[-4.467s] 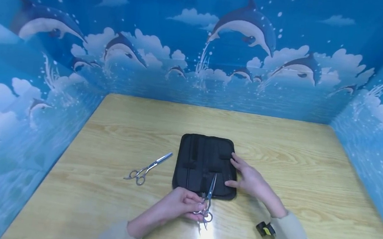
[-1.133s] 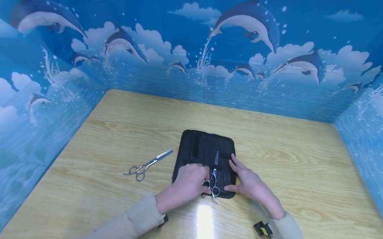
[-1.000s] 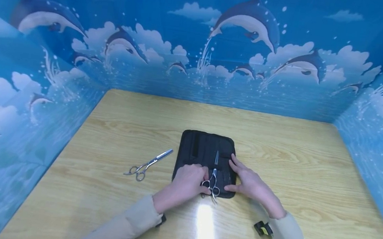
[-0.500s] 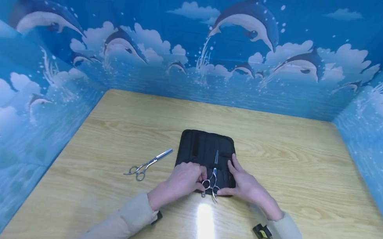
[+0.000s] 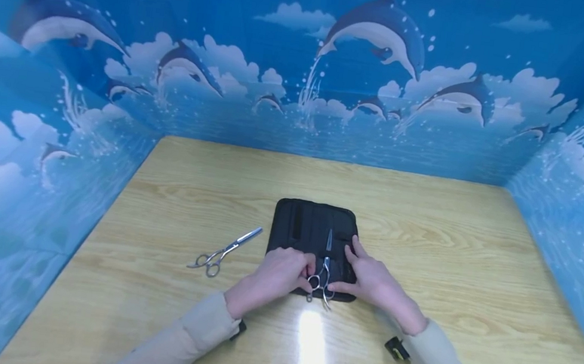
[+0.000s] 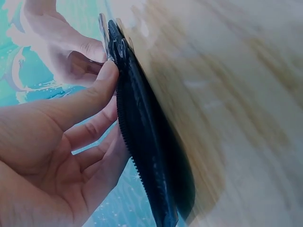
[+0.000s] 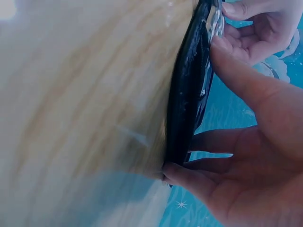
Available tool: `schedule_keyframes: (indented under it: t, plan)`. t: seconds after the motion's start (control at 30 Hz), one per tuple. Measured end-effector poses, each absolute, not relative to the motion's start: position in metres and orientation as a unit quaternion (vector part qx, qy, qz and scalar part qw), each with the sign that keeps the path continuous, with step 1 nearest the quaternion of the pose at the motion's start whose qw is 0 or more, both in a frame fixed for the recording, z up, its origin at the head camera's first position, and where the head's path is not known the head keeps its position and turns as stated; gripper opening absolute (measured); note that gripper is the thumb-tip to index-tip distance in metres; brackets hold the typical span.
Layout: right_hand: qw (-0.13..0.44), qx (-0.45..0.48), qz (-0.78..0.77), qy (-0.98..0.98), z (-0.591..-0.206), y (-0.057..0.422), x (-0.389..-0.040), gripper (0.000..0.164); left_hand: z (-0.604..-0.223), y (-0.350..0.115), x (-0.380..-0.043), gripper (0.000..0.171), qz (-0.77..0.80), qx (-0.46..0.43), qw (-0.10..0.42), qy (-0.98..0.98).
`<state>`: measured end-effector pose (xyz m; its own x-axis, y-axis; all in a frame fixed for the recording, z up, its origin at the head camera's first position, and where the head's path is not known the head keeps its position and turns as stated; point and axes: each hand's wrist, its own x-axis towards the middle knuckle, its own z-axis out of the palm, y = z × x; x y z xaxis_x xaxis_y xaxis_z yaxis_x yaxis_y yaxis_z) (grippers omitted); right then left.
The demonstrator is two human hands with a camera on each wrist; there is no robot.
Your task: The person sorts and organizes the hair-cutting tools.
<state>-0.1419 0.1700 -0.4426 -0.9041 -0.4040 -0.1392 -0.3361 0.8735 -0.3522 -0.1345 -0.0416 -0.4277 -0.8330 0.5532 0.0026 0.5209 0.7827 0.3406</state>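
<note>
A black zippered case [image 5: 314, 220] lies spread flat on the table. Silver hairdressing scissors [image 5: 327, 264] lie on its right half, blades pointing away, crossing a dark strap, with handles reaching past the near edge. My left hand [image 5: 284, 271] pinches the left finger ring between thumb and forefinger. With its thumb on the right ring, my right hand [image 5: 375, 278] spreads its other fingers along the case's right edge. The left wrist view shows my left thumb [image 6: 97, 92] against the handle beside the case's zipper [image 6: 125, 127]. A second pair, silver thinning scissors [image 5: 227, 251], lies left of the case.
The wooden table [image 5: 428, 221] stretches around the case. Blue dolphin-printed sheeting [image 5: 277, 120] encloses its back and sides. A bright light reflection [image 5: 311, 352] shows in front of the case. Black wrist straps [image 5: 397, 348] sit at the sleeves.
My left hand has carried the scissors forward from the near edge onto the case. Within the last second my right thumb has shifted left onto the right ring. The thinning scissors stay put.
</note>
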Motion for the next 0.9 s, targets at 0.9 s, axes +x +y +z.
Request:
schedule_keyframes:
  t: [0.9]
  plan:
    - [0.044, -0.191, -0.157, 0.968, -0.441, 0.177, -0.158, 0.071, -0.435, -0.037, -0.143, 0.023, 0.148, 0.276, 0.001, 0.95]
